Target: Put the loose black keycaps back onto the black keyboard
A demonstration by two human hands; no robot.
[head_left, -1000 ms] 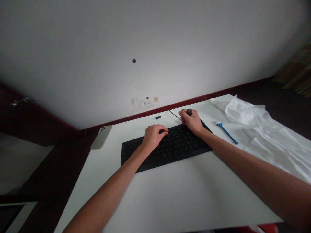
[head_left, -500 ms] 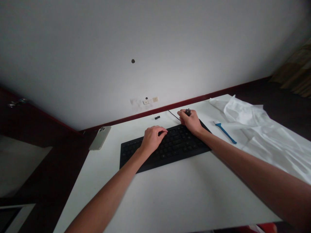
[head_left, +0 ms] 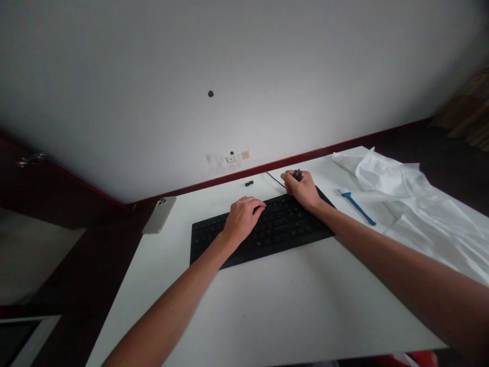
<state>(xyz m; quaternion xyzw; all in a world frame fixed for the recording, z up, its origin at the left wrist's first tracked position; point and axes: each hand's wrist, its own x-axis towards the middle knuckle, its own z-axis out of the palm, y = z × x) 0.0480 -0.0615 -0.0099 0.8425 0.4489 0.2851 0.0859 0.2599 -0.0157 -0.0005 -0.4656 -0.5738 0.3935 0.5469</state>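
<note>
A black keyboard (head_left: 278, 224) lies at a slant on the white table (head_left: 290, 306). Over its middle, my left hand (head_left: 244, 214) has thumb and fingertips pinched together; anything between them is too small to make out. My right hand (head_left: 300, 186) is closed round a small dark tool (head_left: 297, 175) near the keyboard's upper right edge; the tool's lower end is hidden by the fingers. Two small black pieces (head_left: 249, 183) lie behind the keyboard, beside its cable (head_left: 274, 179).
A blue brush (head_left: 359, 208) lies right of the keyboard, next to a crumpled white cloth or sheet (head_left: 420, 204). At the table's left edge rests a phone (head_left: 159, 215). Behind the table stands a wall with sockets (head_left: 238, 157).
The whole view has shifted slightly. Both hands keep nearly the same pose and place over the keyboard.
</note>
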